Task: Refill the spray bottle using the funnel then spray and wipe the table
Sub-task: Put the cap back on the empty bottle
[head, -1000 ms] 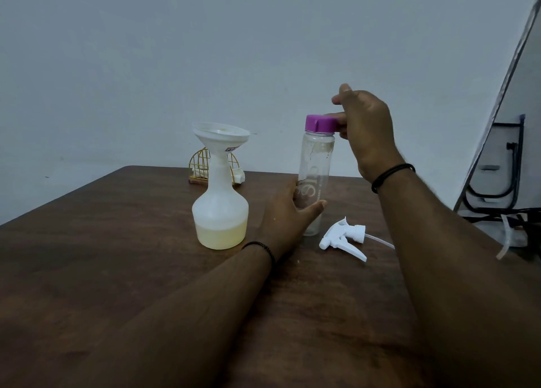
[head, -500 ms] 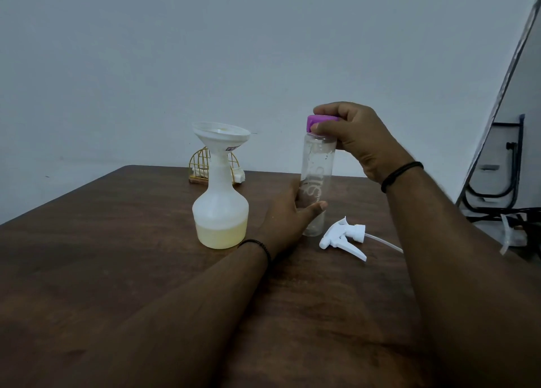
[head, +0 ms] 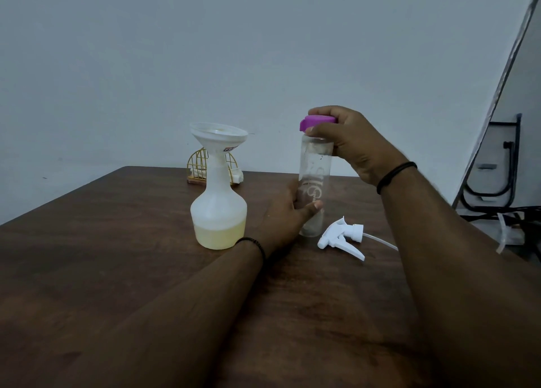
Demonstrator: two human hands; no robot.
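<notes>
A white spray bottle (head: 218, 212) stands on the brown table (head: 117, 255), with pale yellow liquid in its lower part. A white funnel (head: 218, 134) sits in its neck. To its right stands a clear, seemingly empty bottle (head: 314, 179) with a purple cap (head: 317, 121). My left hand (head: 288, 213) grips the lower part of the clear bottle. My right hand (head: 355, 143) curls over the purple cap from the right. The white trigger sprayer head (head: 341, 236), with its thin tube, lies on the table right of the clear bottle.
A small gold wire cage ornament (head: 202, 168) stands at the table's far edge behind the spray bottle. Beyond the table's right edge are black metal chair legs (head: 509, 165) and cables. A plain wall rises behind.
My right hand has come down from beside the purple cap and wrapped its fingers over it. My left hand has kept its hold low on the clear bottle.
</notes>
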